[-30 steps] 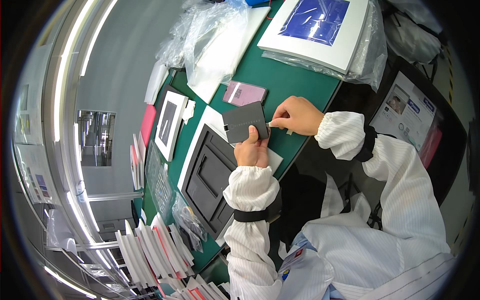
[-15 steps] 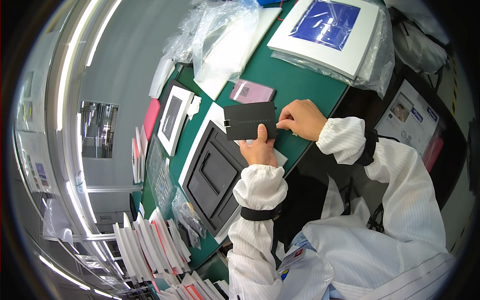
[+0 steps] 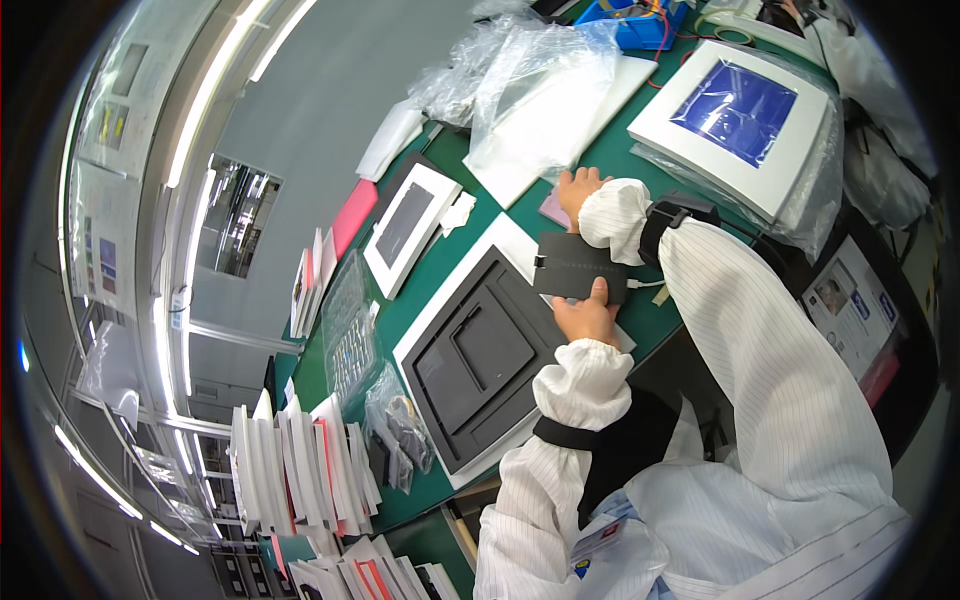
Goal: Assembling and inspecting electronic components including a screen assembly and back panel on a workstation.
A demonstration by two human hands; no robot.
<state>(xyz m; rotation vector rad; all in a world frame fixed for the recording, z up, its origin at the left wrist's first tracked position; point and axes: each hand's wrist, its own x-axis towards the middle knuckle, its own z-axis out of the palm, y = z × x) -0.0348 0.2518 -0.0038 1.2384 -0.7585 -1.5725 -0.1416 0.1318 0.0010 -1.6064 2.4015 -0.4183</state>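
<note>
The left hand (image 3: 588,318) stays clamped on the near edge of a dark grey rectangular panel (image 3: 580,268), thumb on top, holding it just above the green work mat (image 3: 450,260), as it did half a second ago. What has changed is the right hand (image 3: 578,190): a moment back it pinched the panel's right edge together with the left, and now it has let go and reached past the panel to lay flat, fingers spread, on a small pink sheet (image 3: 553,208) lying on the mat just beyond. So the panel is now carried by one hand alone while the other is busy with the pink sheet; whether the right hand grips that sheet or only presses on it cannot be told. Just left of the panel lies a black moulded tray (image 3: 480,365) on a white backing, and farther left a white-framed display unit (image 3: 410,225). Beyond the hands are crumpled clear plastic bags (image 3: 530,90) and a larger white-framed unit with a blue film (image 3: 735,110), itself bagged. Stacks of white cards (image 3: 290,460) stand along the mat's near-left edge, and long ceiling lights (image 3: 215,100) curve over the room.
</note>
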